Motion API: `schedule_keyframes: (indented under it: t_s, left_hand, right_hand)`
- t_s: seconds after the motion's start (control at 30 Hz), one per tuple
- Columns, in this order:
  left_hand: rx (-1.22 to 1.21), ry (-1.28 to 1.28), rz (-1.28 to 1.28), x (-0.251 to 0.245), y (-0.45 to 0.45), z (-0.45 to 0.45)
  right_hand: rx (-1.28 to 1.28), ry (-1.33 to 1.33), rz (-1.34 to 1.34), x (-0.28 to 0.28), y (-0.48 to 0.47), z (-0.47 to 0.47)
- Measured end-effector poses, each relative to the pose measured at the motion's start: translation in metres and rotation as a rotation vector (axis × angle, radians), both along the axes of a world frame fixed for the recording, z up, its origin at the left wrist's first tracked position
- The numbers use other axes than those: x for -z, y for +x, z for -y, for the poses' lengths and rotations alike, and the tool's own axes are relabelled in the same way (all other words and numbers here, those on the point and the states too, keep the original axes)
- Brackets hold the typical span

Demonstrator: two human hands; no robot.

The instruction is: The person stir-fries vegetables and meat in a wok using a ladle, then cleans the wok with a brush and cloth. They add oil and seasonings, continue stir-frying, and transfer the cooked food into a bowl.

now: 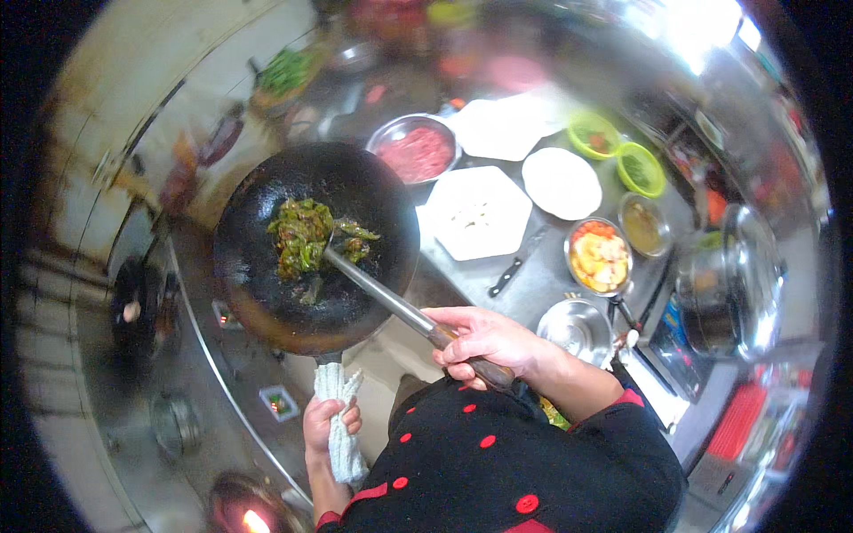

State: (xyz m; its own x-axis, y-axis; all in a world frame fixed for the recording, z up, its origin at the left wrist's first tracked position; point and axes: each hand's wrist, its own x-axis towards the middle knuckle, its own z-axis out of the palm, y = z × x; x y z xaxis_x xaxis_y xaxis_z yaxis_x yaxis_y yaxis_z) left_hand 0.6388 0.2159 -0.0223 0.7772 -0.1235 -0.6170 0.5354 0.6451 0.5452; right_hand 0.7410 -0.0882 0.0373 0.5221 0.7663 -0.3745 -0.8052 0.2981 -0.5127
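My left hand [330,423] grips a black wok [316,320] by its handle, which is wrapped in a pale cloth [344,446]. Cooked green peppers [300,233] lie in the wok, most in one heap with a smaller clump beside it. My right hand [483,346] is closed around the wooden handle of a metal ladle [390,300]. The ladle's far end reaches into the wok, between the heap and the clump; its bowl is mostly hidden by the food. A white hexagonal plate [493,236] with small pale pieces on it stands to the right of the wok.
On the steel counter [466,270] are a bowl of raw meat [416,152], a white plate [562,183], a knife [506,276], a bowl of cut vegetables [598,256], green baskets [641,170] and an empty steel bowl [574,330]. A flame [254,521] burns at the lower left, near the stove.
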Motion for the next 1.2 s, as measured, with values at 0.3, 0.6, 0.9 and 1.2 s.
schedule_keyframes:
  t_s: [0.3, 0.6, 0.9, 1.2]
  left_hand:
    - [0.361, 0.043, 0.101, 0.002, 0.159, 0.032]
    - [0.589, -0.012, 0.056, 0.010, 0.309, 0.071]
    - [0.759, 0.168, 0.037, 0.031, 0.379, 0.107]
    - [0.562, 0.131, 0.076, 0.001, 0.365, 0.112]
  right_hand:
    - [0.519, -0.128, 0.022, -0.026, 0.051, 0.051]
    - [0.889, -0.235, -0.058, -0.037, 0.124, 0.075]
    - [1.003, -0.192, 0.175, -0.051, 0.172, 0.168]
    - [0.877, -0.762, 0.197, 0.039, 0.219, 0.235]
